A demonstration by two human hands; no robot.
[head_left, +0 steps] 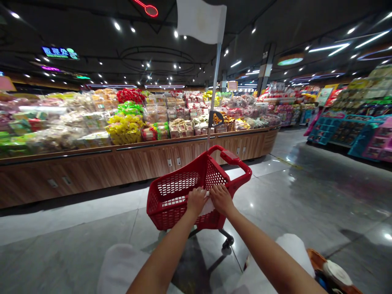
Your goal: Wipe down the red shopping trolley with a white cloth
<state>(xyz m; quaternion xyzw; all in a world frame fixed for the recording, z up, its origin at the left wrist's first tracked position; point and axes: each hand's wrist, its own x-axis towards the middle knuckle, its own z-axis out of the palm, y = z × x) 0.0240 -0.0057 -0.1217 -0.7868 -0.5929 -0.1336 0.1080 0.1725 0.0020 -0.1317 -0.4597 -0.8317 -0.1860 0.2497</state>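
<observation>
A small red plastic shopping cart [180, 183] stands side-on in front of me, its handle pointing right. My left hand [196, 201] is closed at the top edge of its near side, fingers curled. Close beside it, my right hand [221, 199] is closed at the same edge, near the handle end. A white cloth [208, 207] hangs between the two hands against the cart's side, pinched by both; part of it is hidden under the fingers. From the cart rises a grey pole [216, 77] with a white flag [201, 21] at its top.
Behind the cart runs a long wood-panelled display counter [137, 165] heaped with packaged foods. Blue and pink shelf racks [346, 130] stand at right. An orange container [317, 261] holding a white-lidded item [337, 272] is at the lower right. Grey floor tiles [294, 196] shine.
</observation>
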